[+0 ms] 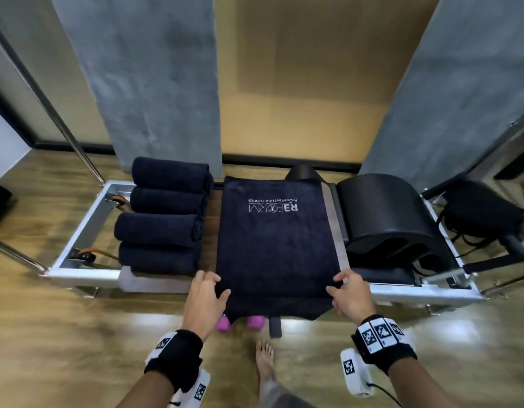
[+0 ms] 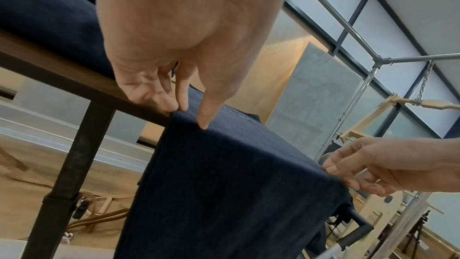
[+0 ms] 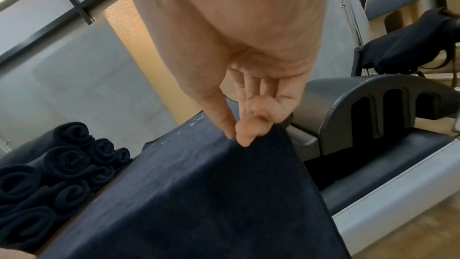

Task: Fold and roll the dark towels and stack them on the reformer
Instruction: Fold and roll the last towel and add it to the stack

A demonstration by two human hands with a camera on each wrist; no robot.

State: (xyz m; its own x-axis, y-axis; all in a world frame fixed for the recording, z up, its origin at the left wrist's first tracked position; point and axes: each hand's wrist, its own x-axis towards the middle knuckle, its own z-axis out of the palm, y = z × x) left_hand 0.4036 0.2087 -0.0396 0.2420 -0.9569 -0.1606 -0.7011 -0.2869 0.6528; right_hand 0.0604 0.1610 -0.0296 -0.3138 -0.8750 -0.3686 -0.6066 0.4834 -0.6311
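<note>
A dark navy towel [image 1: 272, 240] with upside-down white lettering lies flat across the reformer [image 1: 81, 222], its near edge hanging over. At nine o'clock sit stacked rolled towels [image 1: 163, 213].

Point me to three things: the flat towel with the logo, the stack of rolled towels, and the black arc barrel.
flat towel [image 1: 277, 245], head view, bare middle of the cloth below the logo.
rolled towels [image 1: 163, 219], head view, top of the third roll from the far end.
arc barrel [image 1: 384, 213], head view, its curved top.
</note>
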